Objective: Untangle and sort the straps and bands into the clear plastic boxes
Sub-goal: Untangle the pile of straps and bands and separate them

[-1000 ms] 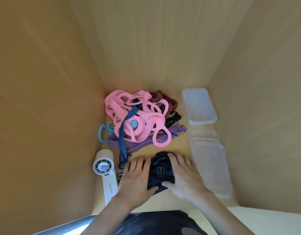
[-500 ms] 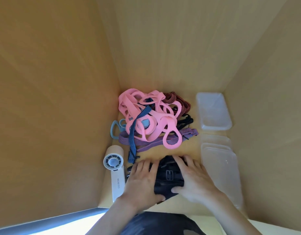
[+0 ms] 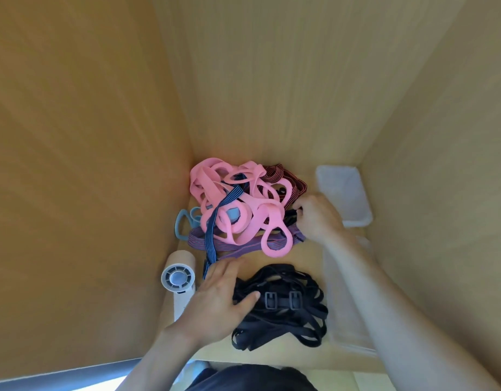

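Pinching a black strap (image 3: 290,220) at the right edge of the tangle (image 3: 243,210), mid-frame, my right hand (image 3: 318,218) should pull gently: I judge it soft, light, snag-prone. My left hand (image 3: 223,293) lies flat, fingers straight, on the black bundle (image 3: 286,309), lower centre.

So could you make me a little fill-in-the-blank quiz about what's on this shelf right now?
1. The strap bundle that the left hand touches is ____ in colour.
2. The right hand pinches a dark strap at the edge of the tangle, whose widest bands are ____.
3. The far clear box holds ____ straps.

Missing words: black; pink; no.
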Tool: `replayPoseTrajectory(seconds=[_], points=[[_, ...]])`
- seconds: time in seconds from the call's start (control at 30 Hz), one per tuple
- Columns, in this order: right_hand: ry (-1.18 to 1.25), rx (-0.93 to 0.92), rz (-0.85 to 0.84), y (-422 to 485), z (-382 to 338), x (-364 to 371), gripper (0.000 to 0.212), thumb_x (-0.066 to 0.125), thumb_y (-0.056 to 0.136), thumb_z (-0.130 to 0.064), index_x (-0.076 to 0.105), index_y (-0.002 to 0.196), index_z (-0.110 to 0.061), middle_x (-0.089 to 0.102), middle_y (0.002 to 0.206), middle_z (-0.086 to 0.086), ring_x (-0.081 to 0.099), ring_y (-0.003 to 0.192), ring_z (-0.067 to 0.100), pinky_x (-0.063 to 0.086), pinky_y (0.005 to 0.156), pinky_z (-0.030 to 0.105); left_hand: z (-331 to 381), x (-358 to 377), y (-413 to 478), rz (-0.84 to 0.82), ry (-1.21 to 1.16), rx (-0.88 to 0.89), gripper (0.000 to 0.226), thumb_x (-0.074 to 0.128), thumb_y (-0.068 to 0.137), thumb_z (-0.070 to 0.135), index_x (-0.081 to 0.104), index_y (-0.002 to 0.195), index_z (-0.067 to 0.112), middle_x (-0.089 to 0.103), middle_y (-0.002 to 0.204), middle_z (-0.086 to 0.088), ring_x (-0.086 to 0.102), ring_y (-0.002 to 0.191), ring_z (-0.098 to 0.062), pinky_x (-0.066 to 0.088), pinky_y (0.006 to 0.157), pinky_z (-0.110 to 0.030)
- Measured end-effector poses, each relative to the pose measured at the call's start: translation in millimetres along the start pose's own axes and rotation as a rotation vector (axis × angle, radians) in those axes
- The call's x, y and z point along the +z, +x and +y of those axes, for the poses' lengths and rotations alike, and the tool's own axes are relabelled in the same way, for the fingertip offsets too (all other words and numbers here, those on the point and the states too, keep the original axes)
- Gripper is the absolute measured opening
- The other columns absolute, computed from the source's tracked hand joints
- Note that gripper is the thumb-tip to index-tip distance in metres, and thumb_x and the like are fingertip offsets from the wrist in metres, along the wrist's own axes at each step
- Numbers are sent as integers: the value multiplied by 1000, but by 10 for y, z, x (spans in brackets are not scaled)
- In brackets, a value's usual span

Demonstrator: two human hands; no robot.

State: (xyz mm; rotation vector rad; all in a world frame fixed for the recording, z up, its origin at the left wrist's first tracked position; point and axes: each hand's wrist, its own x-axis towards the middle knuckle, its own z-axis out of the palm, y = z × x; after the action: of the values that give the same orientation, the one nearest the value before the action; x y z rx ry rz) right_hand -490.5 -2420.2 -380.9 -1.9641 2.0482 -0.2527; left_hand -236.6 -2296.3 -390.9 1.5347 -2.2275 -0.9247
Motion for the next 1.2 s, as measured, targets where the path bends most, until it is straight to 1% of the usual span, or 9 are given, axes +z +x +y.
replayPoseTrajectory(seconds=[0.07, 0.13, 0.23, 0.4, 0.57, 0.77, 0.93, 1.07, 1.2], points=[[-172, -33, -113, 153, -53, 78, 11, 55, 80, -7, 60, 77, -16, 66, 97, 9, 59, 98, 36, 40, 75, 33, 8, -55, -5, 18, -35, -8, 54, 58, 95, 45, 37, 144, 36, 37, 140, 21, 26, 135, 4, 25, 111, -15], [-281, -40, -185, 261, -60, 183, 19, 56, 83, -16, 66, 99, -19, 66, 112, 5, 55, 114, 30, 38, 91, 37, 29, -100, -12, 33, -59, -23, 49, 59, 96, 40, 40, 141, 37, 37, 133, 28, 29, 130, 8, 23, 101, -2], [-355, -20, -209, 347, -50, 282, 26, 56, 85, -22, 65, 109, -24, 65, 118, 1, 49, 121, 26, 33, 98, 39, 40, -141, -27, 67, -95, -58, 46, 61, 96, 34, 42, 138, 38, 34, 125, 36, 36, 124, 7, 25, 92, 3], [-354, -17, -145, 355, -90, 113, 20, 56, 87, -18, 66, 103, -22, 69, 113, 2, 55, 115, 26, 35, 97, 38, 26, -183, -13, 113, -145, -69, 45, 63, 95, 30, 46, 136, 34, 41, 128, 29, 37, 125, 7, 27, 96, -1], [-294, 17, -49, 329, -173, -164, 21, 56, 87, -15, 70, 101, -23, 71, 109, 2, 61, 110, 26, 37, 93, 38, 16, -203, 75, 132, -195, -80, 36, 63, 94, 27, 52, 128, 32, 46, 126, 23, 43, 122, 0, 38, 103, -19], [-63, 86, 60, 244, -224, -582, 19, 60, 93, -20, 75, 104, -22, 71, 108, 13, 61, 109, 35, 48, 88, 36, 84, -242, 242, 135, -322, -78, 36, 63, 91, 18, 54, 117, 42, 51, 123, 24, 47, 120, 2, 39, 100, -15], [126, 84, 147, 203, -283, -866, 17, 61, 93, -17, 76, 95, -23, 70, 101, 4, 61, 97, 28, 49, 77, 32, 220, -287, 414, 127, -440, -125, 33, 63, 93, 18, 57, 118, 39, 55, 124, 19, 52, 112, 6, 41, 94, -14], [224, 71, 207, 203, -378, -1049, 16, 60, 95, -12, 75, 94, -15, 66, 90, 2, 60, 89, 25, 44, 72, 28, 279, -298, 556, 119, -380, -152, 33, 63, 92, 20, 56, 124, 28, 56, 127, 14, 52, 114, -2, 38, 92, -10], [279, 51, 282, 258, -475, -1223, 13, 62, 94, -12, 74, 89, -10, 70, 87, 8, 64, 85, 30, 53, 74, 34, 210, -279, 686, -18, -19, -115, 50, 63, 85, 40, 55, 129, 18, 54, 124, 3, 49, 118, -21, 43, 95, -31]])
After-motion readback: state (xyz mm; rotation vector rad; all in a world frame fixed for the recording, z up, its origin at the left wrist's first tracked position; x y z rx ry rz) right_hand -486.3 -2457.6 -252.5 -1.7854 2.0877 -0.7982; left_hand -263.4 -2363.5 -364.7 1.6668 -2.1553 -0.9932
